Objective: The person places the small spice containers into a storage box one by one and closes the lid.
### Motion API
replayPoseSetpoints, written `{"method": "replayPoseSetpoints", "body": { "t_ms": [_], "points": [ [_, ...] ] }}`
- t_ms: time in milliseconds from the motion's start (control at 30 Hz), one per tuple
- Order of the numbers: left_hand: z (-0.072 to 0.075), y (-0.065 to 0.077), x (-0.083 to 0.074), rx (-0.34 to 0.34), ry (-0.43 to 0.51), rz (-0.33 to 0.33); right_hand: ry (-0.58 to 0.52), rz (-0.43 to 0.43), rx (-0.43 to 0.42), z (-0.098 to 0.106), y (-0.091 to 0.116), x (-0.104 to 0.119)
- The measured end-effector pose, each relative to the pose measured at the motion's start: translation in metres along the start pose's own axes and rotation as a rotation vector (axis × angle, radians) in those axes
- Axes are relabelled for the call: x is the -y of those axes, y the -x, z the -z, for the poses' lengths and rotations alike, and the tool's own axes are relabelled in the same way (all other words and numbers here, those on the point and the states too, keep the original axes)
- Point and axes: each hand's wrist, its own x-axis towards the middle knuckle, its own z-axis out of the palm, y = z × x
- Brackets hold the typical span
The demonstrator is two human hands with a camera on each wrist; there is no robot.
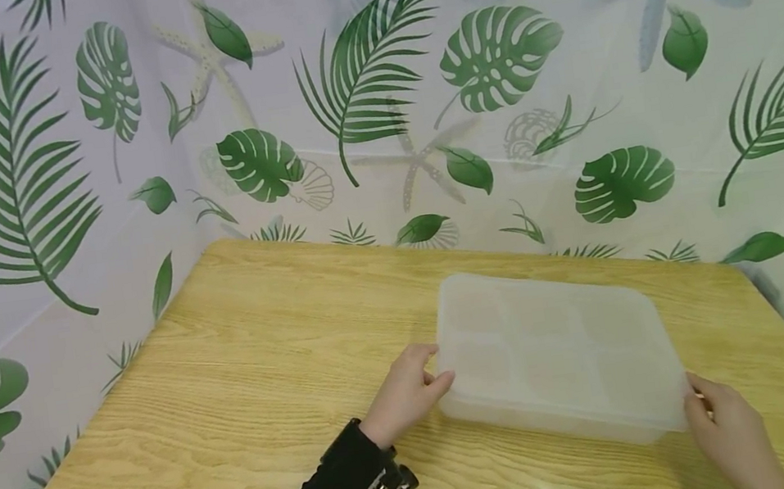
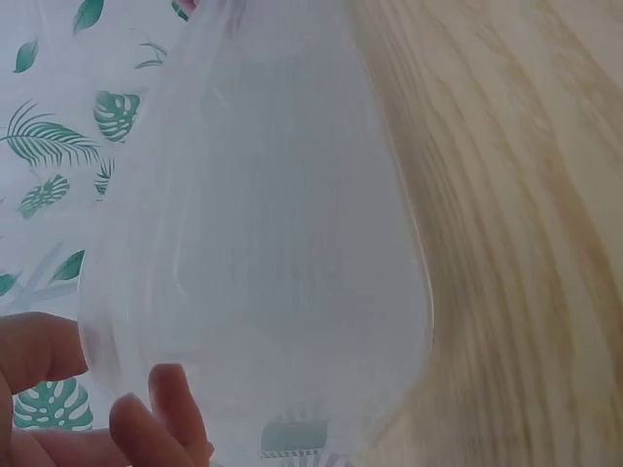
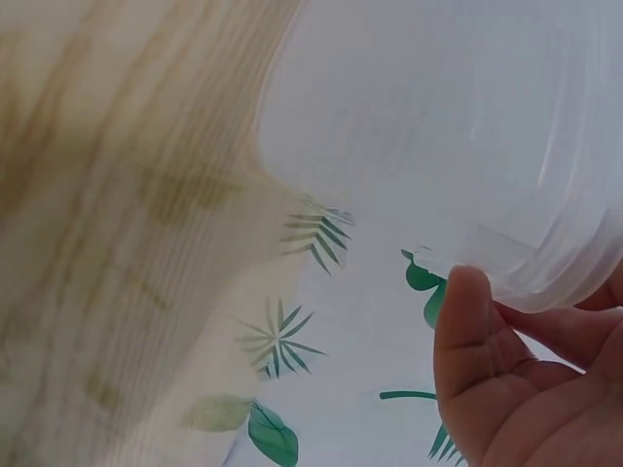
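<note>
A translucent white plastic storage box [image 1: 555,355] with a rounded lid lies between the two hands, close over the wooden table. Through its lid a grid of several compartments shows faintly. My left hand [image 1: 407,391] grips the box's left end, fingers at the rim. The right hand [image 1: 732,427] holds the opposite end near the front right corner. In the left wrist view the box [image 2: 282,214] fills the middle, with curled fingers [image 2: 175,409] at its end. From the right wrist, the hand [image 3: 526,379] pinches the rim of the box [image 3: 419,126].
The wood-grain table [image 1: 266,360] spreads out to the left of the box and in front of it. A white curtain [image 1: 346,118] printed with green leaves, shells and starfish rises along the table's back and sides. A black sleeve with a wrist device [image 1: 396,479] covers the left forearm.
</note>
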Motion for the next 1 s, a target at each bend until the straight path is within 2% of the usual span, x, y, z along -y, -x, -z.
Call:
{"method": "replayPoseSetpoints", "body": {
  "t_ms": [200, 333, 467, 667, 833, 1000],
  "points": [
    [0.002, 0.0, -0.002, 0.007, 0.013, 0.024, -0.002, -0.003, 0.01, 0.001, 0.0, 0.001],
    [0.002, 0.0, -0.003, 0.007, 0.027, 0.054, 0.005, -0.016, 0.052, 0.003, -0.002, 0.002],
    [0.001, 0.001, -0.003, 0.01, 0.031, 0.051, 0.013, -0.03, 0.085, 0.004, -0.003, 0.003],
    [0.0, 0.0, -0.004, -0.011, -0.025, 0.015, 0.012, 0.034, 0.037, 0.003, -0.007, 0.001],
    [0.0, -0.001, -0.003, -0.014, -0.003, 0.029, 0.012, 0.065, -0.014, 0.0, -0.011, -0.001],
    [-0.001, -0.002, -0.001, -0.012, 0.007, 0.042, 0.023, 0.077, -0.023, 0.0, -0.011, -0.002]
  ]
}}
